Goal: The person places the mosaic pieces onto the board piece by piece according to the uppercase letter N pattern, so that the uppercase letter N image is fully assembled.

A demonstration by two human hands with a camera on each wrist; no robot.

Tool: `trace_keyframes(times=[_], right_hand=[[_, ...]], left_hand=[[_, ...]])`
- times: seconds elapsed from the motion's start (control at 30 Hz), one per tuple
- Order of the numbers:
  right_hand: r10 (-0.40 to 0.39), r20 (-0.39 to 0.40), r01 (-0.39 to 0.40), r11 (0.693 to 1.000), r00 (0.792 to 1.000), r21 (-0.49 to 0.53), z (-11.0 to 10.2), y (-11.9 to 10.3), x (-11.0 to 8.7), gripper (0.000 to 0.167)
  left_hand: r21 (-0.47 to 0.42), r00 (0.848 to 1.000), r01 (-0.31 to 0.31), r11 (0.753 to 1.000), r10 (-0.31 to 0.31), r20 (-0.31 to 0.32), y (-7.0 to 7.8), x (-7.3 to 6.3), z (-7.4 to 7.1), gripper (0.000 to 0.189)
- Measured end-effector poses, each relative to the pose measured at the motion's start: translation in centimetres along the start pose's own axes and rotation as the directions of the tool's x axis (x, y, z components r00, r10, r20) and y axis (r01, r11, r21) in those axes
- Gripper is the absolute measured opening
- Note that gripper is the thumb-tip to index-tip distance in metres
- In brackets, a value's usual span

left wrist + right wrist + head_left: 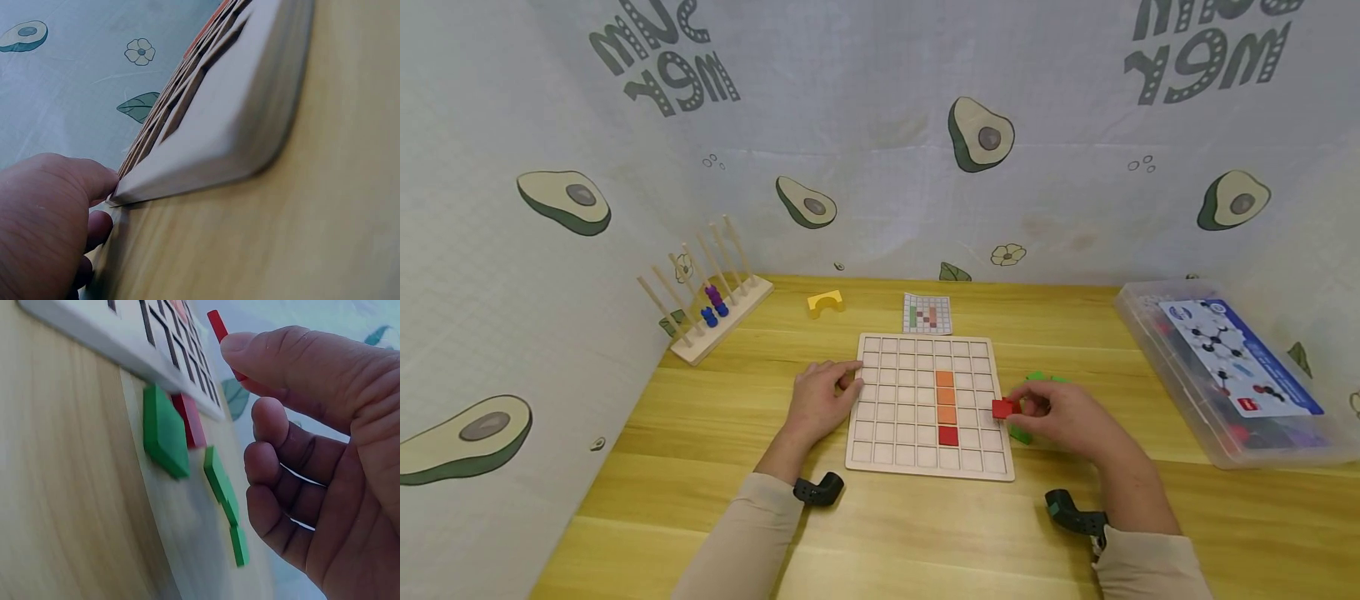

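Observation:
My right hand [1063, 417] pinches a red square tile [1002, 409] between thumb and fingers, just over the right edge of a wooden grid board [895, 412]. In the right wrist view the tile [217, 325] stands up past the thumb tip, held on edge above the table. My left hand [820, 404] rests on the table, its thumb and forefinger touching the board's left edge. In one column of the board lie several orange tiles [945, 397] with a red tile [948, 436] below them. Beside the right hand are loose green tiles [164, 434] and another red tile [192, 422].
Behind the board lies a small pattern card [927, 314], with a yellow arch block [826, 303] to its left. A peg rack [722, 323] with blue and purple beads stands at the back left. At the right is a clear plastic case [1187, 392].

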State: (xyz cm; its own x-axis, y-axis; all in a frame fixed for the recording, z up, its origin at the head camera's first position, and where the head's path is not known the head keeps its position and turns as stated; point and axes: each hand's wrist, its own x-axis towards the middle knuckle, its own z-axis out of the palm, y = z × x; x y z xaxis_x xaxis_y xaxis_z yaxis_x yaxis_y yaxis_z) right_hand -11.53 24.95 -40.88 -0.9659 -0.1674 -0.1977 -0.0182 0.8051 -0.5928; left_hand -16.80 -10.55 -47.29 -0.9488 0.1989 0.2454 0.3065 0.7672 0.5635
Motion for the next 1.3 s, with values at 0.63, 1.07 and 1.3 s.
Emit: trace_keyframes(times=[0.63, 1.07, 1.3], right_hand=[[-0.16, 0.106, 0.156, 0.987, 0.981, 0.044, 3.7, -3.9, 2.1, 0.017], [-0.188, 0.101, 0.192, 0.981, 0.977, -0.035, 5.1, -6.1, 3.3, 0.013], [-0.179, 0.088, 0.182, 0.983, 0.98, -0.034, 5.7, -6.3, 3.7, 0.015]], left_hand=[[0.011, 1.0, -0.006, 1.0, 0.007, -0.012, -0.3, 0.0, 0.2, 0.031], [0.016, 1.0, -0.006, 1.0, 0.006, -0.012, -0.2, 0.2, 0.3, 0.03], [0.014, 1.0, -0.006, 1.0, 0.006, -0.008, -0.2, 0.1, 0.2, 0.03]])
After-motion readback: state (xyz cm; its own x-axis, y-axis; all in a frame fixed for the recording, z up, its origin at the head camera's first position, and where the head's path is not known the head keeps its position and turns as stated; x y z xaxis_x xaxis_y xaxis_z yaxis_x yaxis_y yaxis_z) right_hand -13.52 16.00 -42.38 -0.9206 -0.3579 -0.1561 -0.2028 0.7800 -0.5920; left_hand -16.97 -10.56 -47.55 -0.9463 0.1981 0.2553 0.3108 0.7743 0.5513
